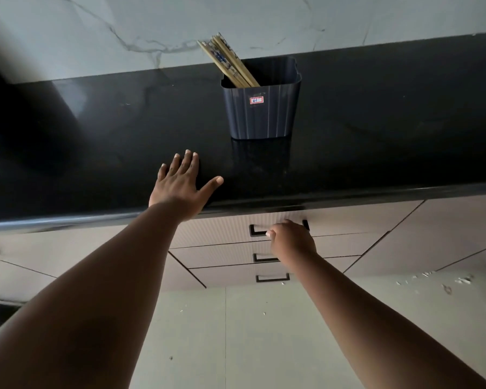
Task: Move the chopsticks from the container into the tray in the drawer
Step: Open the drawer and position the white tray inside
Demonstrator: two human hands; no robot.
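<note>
Our left hand [180, 183] lies flat, fingers spread, on the table [376, 136]; our right hand [291, 238] grips the top drawer handle [257, 231]. Beyond them, chopsticks [227, 61] lean in the container [260, 108].

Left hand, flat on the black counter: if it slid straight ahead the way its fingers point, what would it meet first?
Probably nothing until the white marble wall; the left hand points left of the dark ribbed plastic container.
</note>
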